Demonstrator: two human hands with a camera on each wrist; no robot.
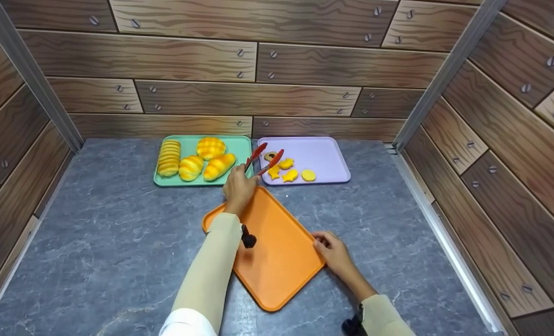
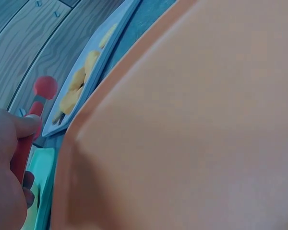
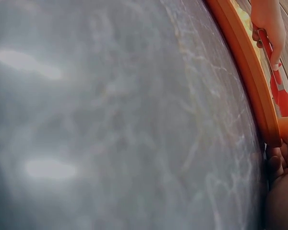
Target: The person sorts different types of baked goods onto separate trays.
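My left hand grips a pair of red-tipped tongs, its tips spread apart over the gap between the two back trays. In the left wrist view the thumb lies along the red handle of the tongs. Below that forearm lies an orange tray, turned cornerwise and bare on top. My right hand holds this tray near its right corner, thumb at the rim. In the right wrist view the fingers of the right hand curl under the orange rim.
At the back left a green tray bears several toy breads. Beside it stands a lavender tray with several yellow biscuit shapes and a brown ring. Wood-patterned walls enclose the grey marbled tabletop.
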